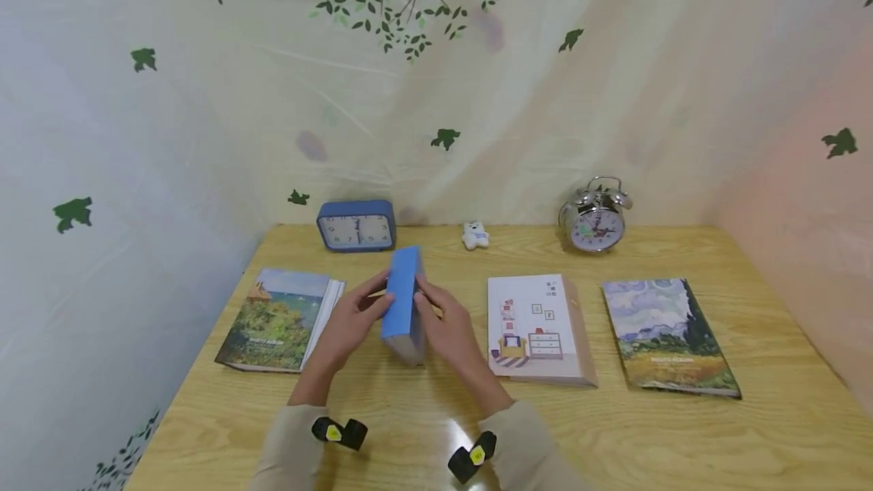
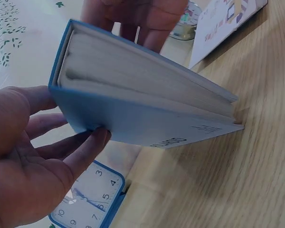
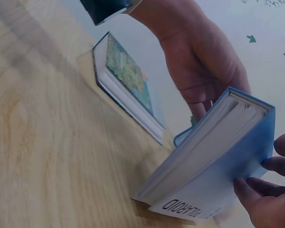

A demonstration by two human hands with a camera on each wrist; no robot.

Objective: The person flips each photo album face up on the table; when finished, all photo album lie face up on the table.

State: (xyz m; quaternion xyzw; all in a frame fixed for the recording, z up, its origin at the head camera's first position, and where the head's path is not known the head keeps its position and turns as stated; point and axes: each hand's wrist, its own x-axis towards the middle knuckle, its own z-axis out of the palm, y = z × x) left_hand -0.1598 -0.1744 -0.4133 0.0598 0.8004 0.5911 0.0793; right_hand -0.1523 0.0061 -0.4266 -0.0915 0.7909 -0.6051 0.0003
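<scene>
A blue-spined album (image 1: 402, 286) marked POLAROID stands on edge between both hands, its spine upward and its page edges near the table. My left hand (image 1: 351, 324) holds it from the left, with thumb and fingertips against the cover (image 2: 99, 111). From the opposite side my right hand (image 1: 446, 320) grips the other cover (image 3: 232, 166) near the spine. White page blocks (image 3: 204, 142) show at the album's near end. Left of the hands lies a photo album with a seaside painting (image 1: 280, 320); right of them is a white album with a room drawing (image 1: 525, 328).
Farther right lies another landscape-covered photo album (image 1: 664, 336). Along the back of the wooden table (image 1: 382, 445) stand a blue rectangular clock (image 1: 357, 226), a small white bear figure (image 1: 475, 235) and a silver twin-bell alarm clock (image 1: 596, 222). A printed cloth (image 1: 382, 112) hangs behind.
</scene>
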